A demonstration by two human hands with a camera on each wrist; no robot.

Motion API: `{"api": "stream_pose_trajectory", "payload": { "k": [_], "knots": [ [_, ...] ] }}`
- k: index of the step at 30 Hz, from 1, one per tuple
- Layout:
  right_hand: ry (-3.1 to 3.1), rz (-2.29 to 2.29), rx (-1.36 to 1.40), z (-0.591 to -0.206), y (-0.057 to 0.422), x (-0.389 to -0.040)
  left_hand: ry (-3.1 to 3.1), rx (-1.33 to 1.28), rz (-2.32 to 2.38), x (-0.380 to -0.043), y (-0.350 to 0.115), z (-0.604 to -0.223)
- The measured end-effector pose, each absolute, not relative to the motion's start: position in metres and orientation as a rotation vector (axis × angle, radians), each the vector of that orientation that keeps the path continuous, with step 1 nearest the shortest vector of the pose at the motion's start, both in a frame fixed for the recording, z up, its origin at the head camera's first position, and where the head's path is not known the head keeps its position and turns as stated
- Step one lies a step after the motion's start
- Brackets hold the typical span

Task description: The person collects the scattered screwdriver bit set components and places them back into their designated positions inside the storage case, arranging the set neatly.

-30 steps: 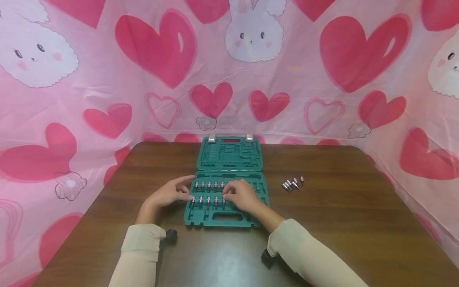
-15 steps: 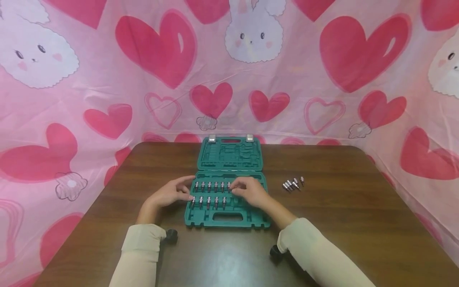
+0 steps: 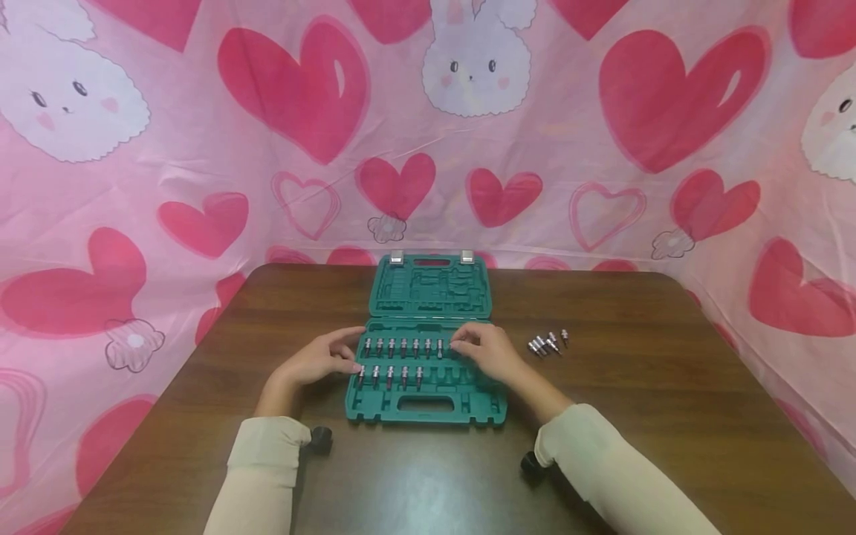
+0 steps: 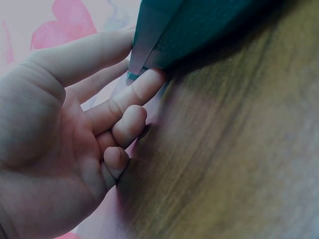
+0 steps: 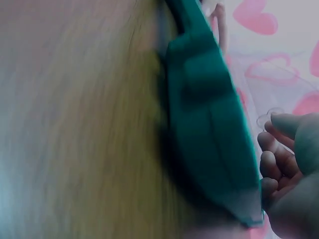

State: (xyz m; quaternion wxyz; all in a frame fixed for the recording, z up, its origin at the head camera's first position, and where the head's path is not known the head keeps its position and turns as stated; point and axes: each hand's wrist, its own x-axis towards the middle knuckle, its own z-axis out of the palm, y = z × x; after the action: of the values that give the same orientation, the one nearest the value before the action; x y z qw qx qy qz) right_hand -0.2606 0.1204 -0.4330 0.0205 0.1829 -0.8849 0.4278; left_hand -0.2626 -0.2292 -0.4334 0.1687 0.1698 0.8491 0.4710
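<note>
An opened green case [image 3: 366, 409] lies on the table with two rows of silver bit sockets [image 3: 403, 347] in its near half. My left hand [image 3: 317, 362] rests against the case's left edge, thumb at the rim. In the left wrist view, its fingertips [image 4: 152, 79] touch the side wall and the smaller fingers bend loosely by the tabletop. My right hand [image 3: 491, 353] is over the right part of the back row. Its thumb and index tips are at the last visible bit socket there, partly covering it. The right wrist view shows its fingers [image 5: 269, 164] bent above the case.
Several loose bit sockets [image 3: 545, 344] lie on the wooden table [image 3: 635, 371] to the right of the case. The case lid [image 3: 430, 286] lies folded back behind. A pink cloth [image 3: 548, 148] with hearts and rabbits hangs around the table.
My right hand has moved rightward along the back row, uncovering more seated bit sockets. The left hand has stayed at the case's left edge.
</note>
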Motion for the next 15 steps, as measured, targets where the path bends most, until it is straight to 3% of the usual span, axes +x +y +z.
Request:
{"api": "stream_pose_trajectory", "payload": {
  "k": [15],
  "knots": [
    [-2.751,1.224,0.428,-0.429,0.153,-0.264,2.433,0.462,1.324,-0.263,-0.228,-0.434]
  ]
}}
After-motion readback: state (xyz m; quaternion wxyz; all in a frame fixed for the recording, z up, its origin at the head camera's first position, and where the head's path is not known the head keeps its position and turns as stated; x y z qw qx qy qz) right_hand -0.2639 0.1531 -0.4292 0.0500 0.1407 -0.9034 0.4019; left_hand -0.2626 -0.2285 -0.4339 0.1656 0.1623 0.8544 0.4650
